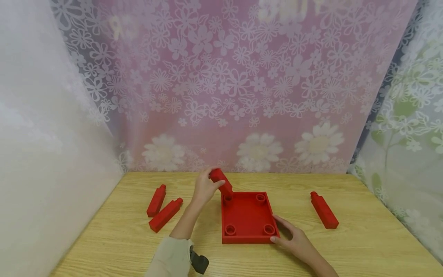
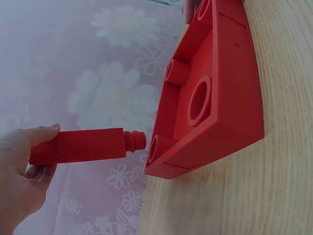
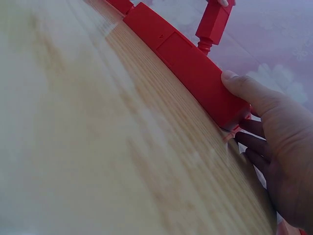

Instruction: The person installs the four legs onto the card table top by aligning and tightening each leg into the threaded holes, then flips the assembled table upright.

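A red square toy table top (image 1: 247, 215) lies on the wooden table, underside up, with a round socket in each corner. My left hand (image 1: 204, 188) grips a red table leg (image 1: 221, 181) by its plain end, tilted over the far-left corner. In the left wrist view the leg's threaded tip (image 2: 136, 141) points at a socket (image 2: 155, 147), with a small gap between them. My right hand (image 1: 295, 240) holds the near-right corner of the table top. Its thumb (image 3: 234, 81) presses the near side, and the other fingers lie along the right side.
Two more red legs (image 1: 157, 201) (image 1: 166, 215) lie to the left of the table top, side by side. Another red leg (image 1: 324, 211) lies off to the right. A flowered curtain (image 1: 249, 96) hangs behind the table's far edge.
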Motion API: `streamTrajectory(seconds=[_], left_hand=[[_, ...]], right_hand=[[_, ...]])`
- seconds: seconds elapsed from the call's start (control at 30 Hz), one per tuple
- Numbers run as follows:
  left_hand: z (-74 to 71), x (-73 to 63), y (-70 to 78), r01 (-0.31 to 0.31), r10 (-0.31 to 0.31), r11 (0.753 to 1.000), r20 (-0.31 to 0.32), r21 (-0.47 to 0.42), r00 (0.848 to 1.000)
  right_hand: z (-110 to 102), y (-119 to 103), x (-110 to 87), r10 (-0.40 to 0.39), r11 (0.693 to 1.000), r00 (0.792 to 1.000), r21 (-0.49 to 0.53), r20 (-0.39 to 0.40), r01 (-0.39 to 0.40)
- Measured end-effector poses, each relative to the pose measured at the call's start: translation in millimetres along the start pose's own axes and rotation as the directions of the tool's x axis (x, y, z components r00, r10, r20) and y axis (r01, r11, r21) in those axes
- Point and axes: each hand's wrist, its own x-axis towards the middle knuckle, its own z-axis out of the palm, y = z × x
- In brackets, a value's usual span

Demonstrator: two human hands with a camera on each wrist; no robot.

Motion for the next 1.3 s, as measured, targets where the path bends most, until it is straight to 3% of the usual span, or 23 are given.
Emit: streamTrajectory(seconds=[0.37,0.7,0.83,1.07,1.3], left_hand=[[7.0,4.8,4.6,-0.039,0.030,0.991,0.078,0.125,0.996],[16.9,4.5,-0.1,-0.035,0.026,0.992,0.072,0.123,0.997],[19.9,4.2,-1.0,-0.028,0.024,0.996,0.049,0.081,0.999],[22.8,4.2,-1.7,0.040,-0.037,0.997,0.044,-0.066,0.998],[22.7,6.4,0.8,-0.051,0.043,0.994,0.097,0.092,0.994]], right_hand=[[-0.1,-0.6,0.9,-0.005,1.000,1.000,0.001,-0.001,0.005],[-0.5,-2.3,-0.3,0.018,1.000,1.000,-0.006,0.003,-0.018],[-0.6,-2.6,-0.1,0.025,1.000,1.000,-0.015,0.001,-0.025],[-0.6,-3.2,-0.1,0.026,1.000,1.000,-0.004,0.007,-0.026],[-0.5,-2.9,-0.8,0.021,1.000,1.000,-0.003,0.006,-0.021]])
